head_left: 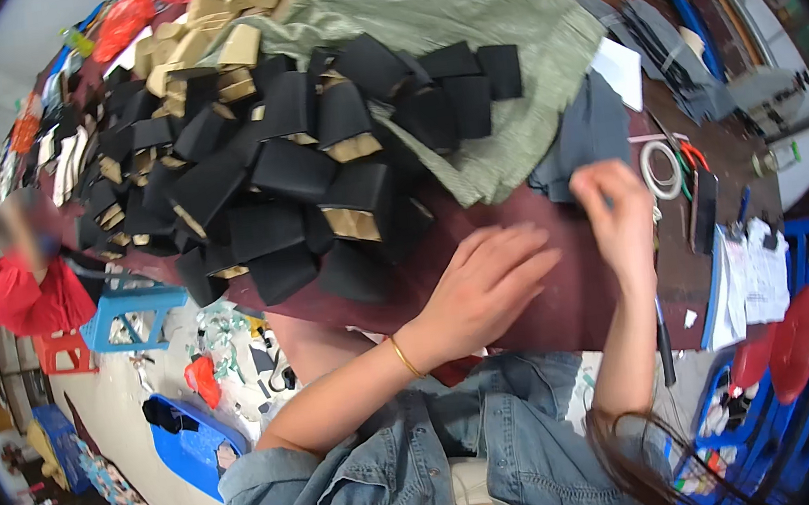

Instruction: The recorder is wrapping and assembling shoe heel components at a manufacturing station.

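Observation:
My left hand [488,288], a gold bangle on its wrist, hovers above the dark red table [568,284]. Its fingers are stretched out, slightly blurred, and it holds nothing I can see. My right hand [616,208] is raised beside a stack of dark grey cloth pieces [596,136], thumb and fingers curled together in a pinch. Whatever lies between those fingertips, if anything, is too small to tell. Left of my hands spreads a big heap of black-covered, box-like pieces [295,170] with tan cardboard showing at their open ends. A green woven sack [487,14] lies behind and partly under them.
Bare tan pieces [241,47] pile up at the back. Right of my right hand lie a white tape roll [662,170], orange-handled pliers [693,155] and papers [752,278]. A blue stool [136,308] and blue tub [191,436] stand lower left. Another person in red [35,290] sits far left.

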{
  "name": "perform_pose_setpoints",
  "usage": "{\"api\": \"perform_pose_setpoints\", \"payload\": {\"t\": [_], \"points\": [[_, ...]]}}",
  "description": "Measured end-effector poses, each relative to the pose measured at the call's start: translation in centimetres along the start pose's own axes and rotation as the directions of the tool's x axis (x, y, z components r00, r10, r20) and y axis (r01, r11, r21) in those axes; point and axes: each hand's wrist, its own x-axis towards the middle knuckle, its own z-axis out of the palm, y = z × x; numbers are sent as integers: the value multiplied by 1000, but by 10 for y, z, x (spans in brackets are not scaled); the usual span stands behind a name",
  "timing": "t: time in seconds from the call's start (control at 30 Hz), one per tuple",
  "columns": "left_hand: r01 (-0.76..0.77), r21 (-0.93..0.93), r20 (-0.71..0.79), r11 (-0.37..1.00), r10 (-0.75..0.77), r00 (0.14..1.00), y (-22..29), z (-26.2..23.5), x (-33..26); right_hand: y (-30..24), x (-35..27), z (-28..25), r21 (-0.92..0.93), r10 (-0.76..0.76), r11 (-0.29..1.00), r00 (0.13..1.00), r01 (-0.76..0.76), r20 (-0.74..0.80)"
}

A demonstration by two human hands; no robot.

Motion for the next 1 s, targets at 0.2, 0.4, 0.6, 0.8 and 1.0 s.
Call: {"api": "perform_pose_setpoints", "payload": {"t": [0.2,0.4,0.6,0.8,1.0], "points": [[211,-24,428,977,-180,886,-32,-74,76,-64,6,-2,-135,-394,917,905,375,-158],[513,-304,381,803,-391,838,-30,-121,109,-44,-1,28,811,-254,339,783,-478,568],[610,-50,423,791,-537,730,-21,-136,115,-55,60,105,977,87,-87,975,-195,203],[384,205,56,901,-402,914,-125,-170,167,15,72,149,848,49,-522,989,-94,140],[-186,802,-17,568,332,943,-212,-137,244,4,79,143,886,22,-434,981,-165,193]]}}
